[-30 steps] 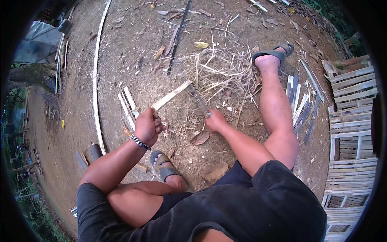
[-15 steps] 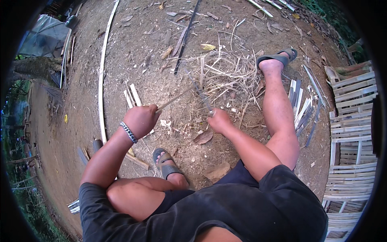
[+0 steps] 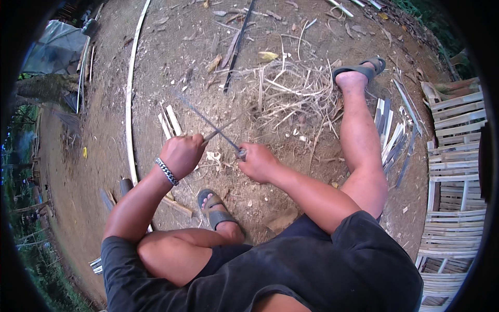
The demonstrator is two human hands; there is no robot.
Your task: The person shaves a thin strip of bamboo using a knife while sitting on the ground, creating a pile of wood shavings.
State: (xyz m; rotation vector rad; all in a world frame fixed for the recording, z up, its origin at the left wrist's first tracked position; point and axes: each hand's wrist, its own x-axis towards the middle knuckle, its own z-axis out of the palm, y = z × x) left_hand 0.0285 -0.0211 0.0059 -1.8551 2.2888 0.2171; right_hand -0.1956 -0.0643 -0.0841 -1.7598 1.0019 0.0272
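My left hand (image 3: 182,156), with a chain bracelet at its wrist, is closed around a thin bamboo strip (image 3: 232,122) that points forward and right. In my right hand (image 3: 258,163) is the handle of a knife. Its narrow blade (image 3: 201,116) slants forward and left, smeared toward the tip. Blade and strip cross just in front of my hands; whether they touch, I cannot tell. Short pale strips (image 3: 174,120) lie on the dirt just beyond my left hand.
A tangle of shavings (image 3: 299,96) lies by my right foot. Long pale bamboo (image 3: 129,104) runs along the left, a dark strip (image 3: 238,49) farther ahead. Cut strips (image 3: 393,138) lie right of my right leg, near a slatted bamboo frame (image 3: 455,170). A wood piece (image 3: 178,207) lies by my left foot.
My right hand has moved left and slightly nearer to me, and the blade has swung left across the strip. My left hand stays nearly in place.
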